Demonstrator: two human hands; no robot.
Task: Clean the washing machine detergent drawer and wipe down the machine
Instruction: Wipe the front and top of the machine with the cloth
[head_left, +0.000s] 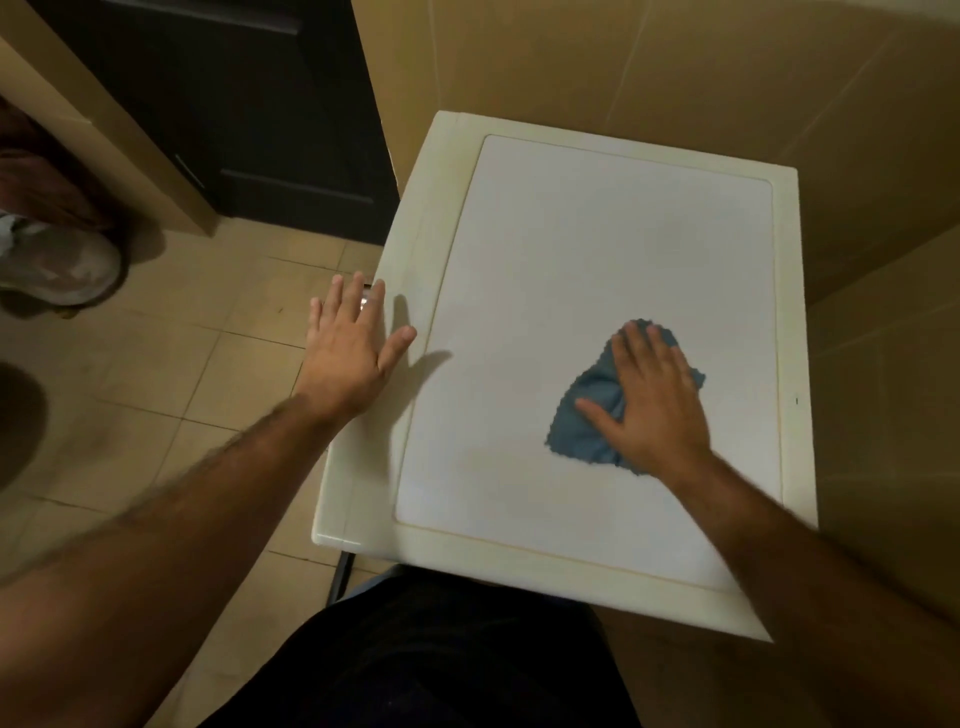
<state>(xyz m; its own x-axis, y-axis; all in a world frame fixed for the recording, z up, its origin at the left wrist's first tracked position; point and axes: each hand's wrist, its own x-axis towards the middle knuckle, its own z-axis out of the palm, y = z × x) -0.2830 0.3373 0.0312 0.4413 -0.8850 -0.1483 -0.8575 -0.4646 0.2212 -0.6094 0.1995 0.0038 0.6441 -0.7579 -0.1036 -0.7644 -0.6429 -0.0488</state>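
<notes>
washing machine top, right hand pressing blue cloth

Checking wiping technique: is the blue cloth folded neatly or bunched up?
Bunched. The blue cloth lies crumpled with uneven edges on the machine top, pressed flat under the right hand.

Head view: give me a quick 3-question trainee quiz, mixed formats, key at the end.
1. True or false: the right hand presses the blue cloth flat on the washing machine top.
2. Where is the left hand? A) gripping the cloth B) open at the machine's left edge C) on the dark door
3. Fill in: the floor beside the machine is covered in beige ____.

Key: 1 true; 2 B; 3 tiles.
</notes>
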